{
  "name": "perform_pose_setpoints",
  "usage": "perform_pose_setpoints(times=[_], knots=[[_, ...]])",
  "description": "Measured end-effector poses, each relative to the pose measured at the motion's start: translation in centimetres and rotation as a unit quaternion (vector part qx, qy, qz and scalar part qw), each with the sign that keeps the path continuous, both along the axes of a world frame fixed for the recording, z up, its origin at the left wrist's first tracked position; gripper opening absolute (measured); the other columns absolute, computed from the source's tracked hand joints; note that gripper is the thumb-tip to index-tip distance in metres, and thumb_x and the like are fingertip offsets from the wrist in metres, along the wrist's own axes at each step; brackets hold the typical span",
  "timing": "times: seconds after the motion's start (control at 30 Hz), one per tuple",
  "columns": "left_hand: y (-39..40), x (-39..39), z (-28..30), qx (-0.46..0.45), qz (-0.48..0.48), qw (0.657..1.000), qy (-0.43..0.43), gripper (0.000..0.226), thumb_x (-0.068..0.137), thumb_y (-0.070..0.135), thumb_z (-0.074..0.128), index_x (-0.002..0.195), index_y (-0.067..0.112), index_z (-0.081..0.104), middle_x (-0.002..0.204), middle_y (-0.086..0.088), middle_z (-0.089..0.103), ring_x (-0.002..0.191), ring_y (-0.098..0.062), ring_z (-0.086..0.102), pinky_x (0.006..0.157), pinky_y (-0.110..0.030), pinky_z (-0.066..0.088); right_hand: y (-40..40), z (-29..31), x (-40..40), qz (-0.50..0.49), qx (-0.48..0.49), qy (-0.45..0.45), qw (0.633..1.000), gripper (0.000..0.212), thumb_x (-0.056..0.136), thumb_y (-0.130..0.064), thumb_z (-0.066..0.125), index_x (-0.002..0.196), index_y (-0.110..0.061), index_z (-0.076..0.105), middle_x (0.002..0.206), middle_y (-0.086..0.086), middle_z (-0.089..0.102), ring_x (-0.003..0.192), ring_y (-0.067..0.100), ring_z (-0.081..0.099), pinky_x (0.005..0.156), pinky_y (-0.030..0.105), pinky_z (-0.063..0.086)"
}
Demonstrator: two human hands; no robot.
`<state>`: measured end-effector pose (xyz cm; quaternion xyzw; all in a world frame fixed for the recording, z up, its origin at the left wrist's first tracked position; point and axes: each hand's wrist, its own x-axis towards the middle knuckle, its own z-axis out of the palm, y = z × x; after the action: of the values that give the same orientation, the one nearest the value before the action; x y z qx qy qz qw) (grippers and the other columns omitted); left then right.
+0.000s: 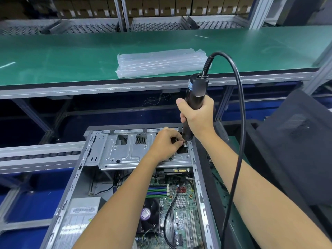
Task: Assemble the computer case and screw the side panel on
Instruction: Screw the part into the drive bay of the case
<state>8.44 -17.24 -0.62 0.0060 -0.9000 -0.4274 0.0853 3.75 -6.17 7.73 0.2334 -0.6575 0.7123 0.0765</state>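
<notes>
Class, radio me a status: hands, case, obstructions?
Right hand grips electric screwdriver, tip at drive cage. Left hand pinches beside tip. Computer case open.

Beyond my work a green bench [71, 56] runs across the scene; on it lies a stack of clear plastic bags [161, 62], around the middle; farther back, perforated metal trays [158, 24] sit in a row; behind them brown cartons [149, 6] line a shelf; near left, a roller conveyor [36, 156].

Head view, downward (close) over case [75, 186]
</notes>
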Motion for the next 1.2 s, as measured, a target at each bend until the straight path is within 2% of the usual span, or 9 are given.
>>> perform_pose_setpoints(times=[0.17,0.37,0.53,0.6,0.83,0.93,1.03,1.1,1.2], knots=[[0.1,0.1,-0.2,-0.021,0.01,0.999,0.033,0.018,0.079,0.01,0.063,0.073,0.026,0.066,0.073,0.018,0.055,0.083,-0.001,0.042,0.069,-0.01,0.032,0.3,0.2,-0.1,0.031,-0.013,0.005,0.999,0.029,0.086,-0.015,0.072,0.064,-0.017,0.053,0.047,-0.005,0.052,0.041,0.016,0.051,0.047,0.025,0.046],[0.1,0.2,-0.1,-0.047,0.01,0.998,0.035,0.013,0.08,0.012,0.06,0.076,0.02,0.07,0.072,0.021,0.055,0.084,-0.002,0.043,0.069,-0.011,0.033,1.2,1.6,-0.1,0.039,-0.048,0.02,0.998,0.029,0.085,-0.02,0.073,0.062,-0.019,0.056,0.048,-0.002,0.053,0.039,0.018,0.049,0.047,0.026,0.045],[3.3,-0.7,2.1,-0.022,0.042,0.996,0.08,0.013,0.084,0.012,0.059,0.073,0.013,0.067,0.074,0.004,0.062,0.079,-0.015,0.053,0.072,-0.03,0.042,5.6,3.1,-1.6,0.005,-0.104,-0.01,0.995,0.024,0.08,-0.03,0.075,0.059,-0.025,0.063,0.048,0.0,0.053,0.037,0.02,0.046,0.046,0.026,0.041],[6.8,-2.0,3.7,-0.01,0.008,0.996,0.089,0.012,0.083,0.011,0.059,0.074,0.011,0.067,0.074,0.001,0.064,0.073,-0.017,0.055,0.068,-0.028,0.042,8.3,2.8,-2.4,-0.016,-0.091,-0.031,0.995,0.026,0.08,-0.03,0.076,0.059,-0.025,0.061,0.048,0.002,0.052,0.037,0.021,0.045,0.045,0.026,0.04],[17.2,-7.3,1.3,-0.109,-0.085,0.981,-0.138,0.031,0.085,0.012,0.048,0.055,0.016,0.044,0.061,-0.005,0.052,0.062,-0.026,0.048,0.055,-0.03,0.033,17.0,-3.3,-3.4,-0.063,-0.026,-0.146,0.987,0.037,0.081,-0.025,0.076,0.056,-0.007,0.054,0.044,0.01,0.05,0.035,0.023,0.043,0.045,0.026,0.04],[19.7,-8.5,-2.6,-0.225,-0.107,0.94,-0.233,0.018,0.092,0.015,0.042,0.09,0.003,0.055,0.09,-0.018,0.061,0.082,-0.034,0.055,0.067,-0.032,0.037,19.0,-7.0,-3.2,-0.047,-0.045,-0.209,0.976,0.041,0.082,-0.022,0.076,0.055,-0.002,0.053,0.047,0.014,0.049,0.039,0.024,0.043,0.047,0.027,0.041],[20.7,-9.0,-6.9,-0.284,-0.119,0.895,-0.322,0.049,0.093,0.013,0.044,0.141,0.005,0.035,0.134,-0.017,0.048,0.114,-0.033,0.052,0.084,-0.035,0.041,20.0,-10.4,-3.1,-0.022,-0.011,-0.246,0.969,0.043,0.085,-0.02,0.077,0.052,-0.007,0.053,0.046,0.013,0.05,0.039,0.024,0.044,0.05,0.031,0.043],[21.4,-8.5,-9.3,-0.284,-0.116,0.886,-0.349,0.05,0.096,0.015,0.043,0.145,0.007,0.031,0.145,-0.014,0.04,0.127,-0.03,0.045,0.096,-0.033,0.04,20.7,-12.3,-3.2,-0.01,0.002,-0.273,0.962,0.041,0.085,-0.02,0.077,0.053,-0.01,0.054,0.048,0.013,0.05,0.037,0.023,0.043,0.048,0.031,0.043],[22.3,-7.2,-11.8,-0.226,-0.048,0.912,-0.338,0.035,0.096,0.015,0.047,0.13,0.008,0.051,0.127,-0.011,0.058,0.114,-0.027,0.056,0.089,-0.031,0.045,21.4,-14.3,-3.5,-0.001,0.005,-0.298,0.955,0.039,0.085,-0.019,0.077,0.055,-0.007,0.054,0.049,0.014,0.051,0.036,0.021,0.044,0.046,0.027,0.041]])
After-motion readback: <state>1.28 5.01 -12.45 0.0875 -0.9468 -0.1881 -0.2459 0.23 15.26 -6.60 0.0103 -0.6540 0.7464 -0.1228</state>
